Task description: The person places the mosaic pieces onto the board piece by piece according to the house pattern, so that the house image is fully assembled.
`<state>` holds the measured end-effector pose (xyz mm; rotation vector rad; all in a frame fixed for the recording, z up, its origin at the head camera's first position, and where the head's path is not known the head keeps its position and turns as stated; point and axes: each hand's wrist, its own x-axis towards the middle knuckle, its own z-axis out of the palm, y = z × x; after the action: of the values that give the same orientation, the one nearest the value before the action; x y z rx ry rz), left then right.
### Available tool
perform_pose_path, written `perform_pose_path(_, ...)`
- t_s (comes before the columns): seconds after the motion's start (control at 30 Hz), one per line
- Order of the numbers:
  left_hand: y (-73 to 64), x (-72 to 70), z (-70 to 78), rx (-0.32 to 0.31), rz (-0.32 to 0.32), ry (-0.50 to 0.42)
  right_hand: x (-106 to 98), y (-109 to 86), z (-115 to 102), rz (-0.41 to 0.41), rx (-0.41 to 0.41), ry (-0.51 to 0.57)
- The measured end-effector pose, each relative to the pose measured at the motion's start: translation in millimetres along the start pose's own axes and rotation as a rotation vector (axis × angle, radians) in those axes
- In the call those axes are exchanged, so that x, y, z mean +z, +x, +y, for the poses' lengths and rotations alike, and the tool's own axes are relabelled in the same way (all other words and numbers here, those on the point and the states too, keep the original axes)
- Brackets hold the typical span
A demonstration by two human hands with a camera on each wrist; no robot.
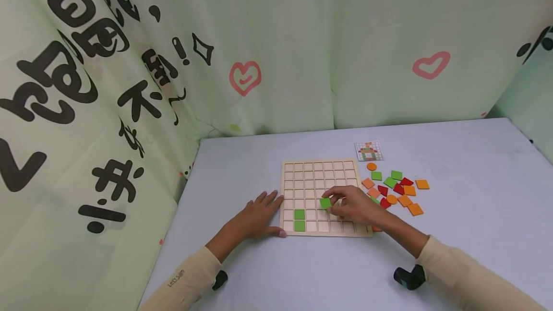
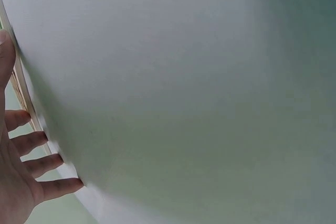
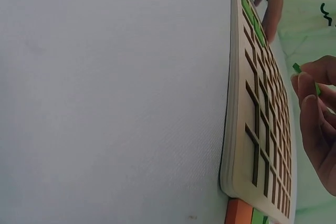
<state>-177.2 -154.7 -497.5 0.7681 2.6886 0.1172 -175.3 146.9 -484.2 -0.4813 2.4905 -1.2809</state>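
Right hand (image 1: 352, 204) pinching green square tile (image 1: 325, 203) above pale wooden grid board (image 1: 308, 174), left hand (image 1: 260, 216) spread, touching board's left edge

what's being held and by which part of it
The right hand pinches a green square tile, apparently by its edges; the left hand only touches a pale wooden grid board.

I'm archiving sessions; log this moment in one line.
right hand: pinches green square tile above wooden grid board | left hand: touches board's left edge | in board: two green squares | loose tiles: right of board
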Motion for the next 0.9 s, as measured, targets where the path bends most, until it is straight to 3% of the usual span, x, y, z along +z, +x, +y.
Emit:
perform_pose_path(0.6, -0.3, 0.3, -1.4, 0.010, 0.006, 0.002, 14.6, 21.6, -6.4, -0.005, -0.041, -0.034)
perform_pose_path(0.9, -0.9, -2.6, 1.0, 0.003, -0.004, 0.001, 21.9, 29.6, -15.0, -0.057, -0.036, -0.022)
